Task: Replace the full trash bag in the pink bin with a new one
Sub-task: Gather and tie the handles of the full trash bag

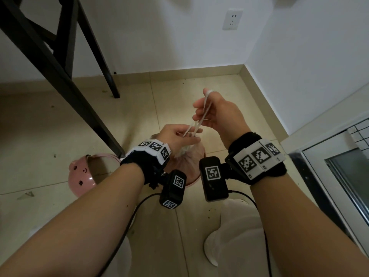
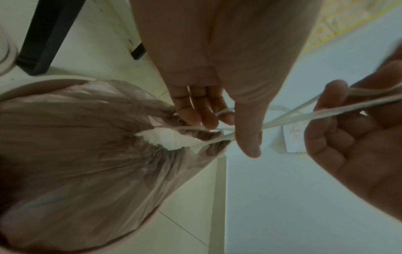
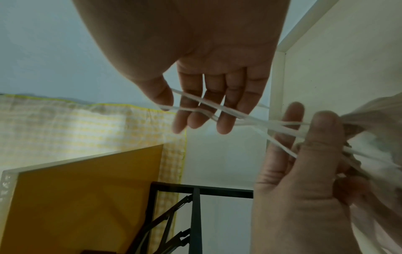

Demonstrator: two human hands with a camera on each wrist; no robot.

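Note:
The pink bin stands on the floor under my wrists, mostly hidden by them. Its full, translucent trash bag is gathered at the mouth, with white paper showing in the gap. White drawstrings run from the bag's mouth up to both hands. My left hand pinches the strings just above the gathered mouth, one strand looped round its fingers. My right hand, higher and further back, holds the loops stretched, one over its index fingertip. In the right wrist view the drawstrings cross its fingers.
The pink lid with a pig face lies on the tiles left of the bin. Black table legs slant down at the left. A wall corner with a socket is behind, a door frame to the right, a white slipper below.

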